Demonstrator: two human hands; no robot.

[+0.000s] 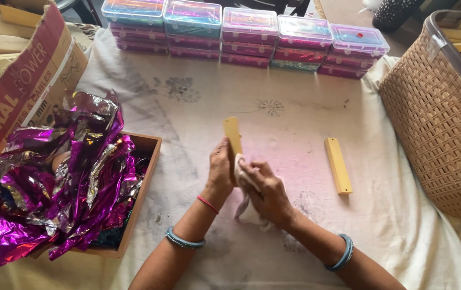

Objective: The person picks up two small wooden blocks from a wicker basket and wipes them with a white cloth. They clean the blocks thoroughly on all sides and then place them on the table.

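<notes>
Left hand (220, 167) wrapped around a flat wooden stick (232, 133), upright at mid-cloth, top poking clear. Right hand (265, 192) bunched on a soft white rag (247, 210), pressed to the stick's lower part. Second stick (338, 165) flat just right, apart. Crinkly purple foil (63, 177) spilling from a wooden box (143, 177) left; woven basket (440, 139) far right; shiny plastic cases (249, 33) lined along the far edge. Bare wrinkled sheet (187, 107) open between.
</notes>
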